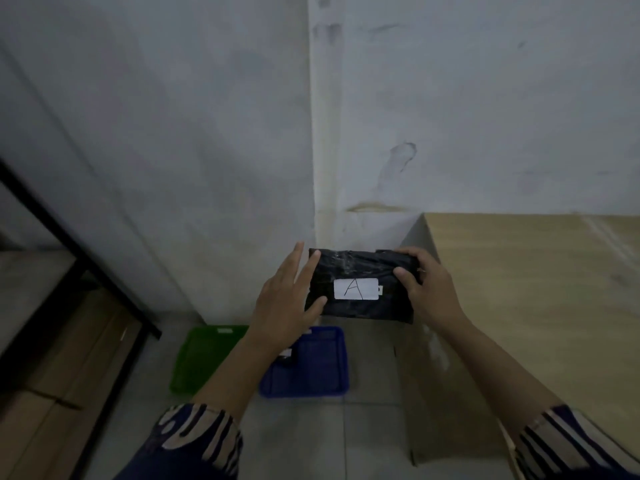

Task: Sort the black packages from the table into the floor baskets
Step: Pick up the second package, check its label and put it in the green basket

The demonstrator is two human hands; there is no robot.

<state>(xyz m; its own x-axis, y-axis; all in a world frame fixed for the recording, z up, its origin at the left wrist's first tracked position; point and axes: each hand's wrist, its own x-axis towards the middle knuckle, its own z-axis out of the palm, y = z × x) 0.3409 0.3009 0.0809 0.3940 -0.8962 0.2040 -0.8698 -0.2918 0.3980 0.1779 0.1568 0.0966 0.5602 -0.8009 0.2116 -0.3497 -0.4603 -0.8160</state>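
A black package (360,271) with a white label marked "A" is held up in the air in front of the wall corner. My right hand (424,289) grips its right end, thumb over the front. My left hand (284,299) rests against its left end, fingers spread, thumb under the lower edge. On the floor below stand a green basket (201,358) and a blue basket (318,372) side by side. A dark item with a white label lies in the blue basket, partly hidden by my left forearm.
The wooden table (536,306) fills the right side, its left edge close to my right hand. A black-framed shelf or table (86,265) stands at the left. The floor is grey tile; a white wall corner rises behind the baskets.
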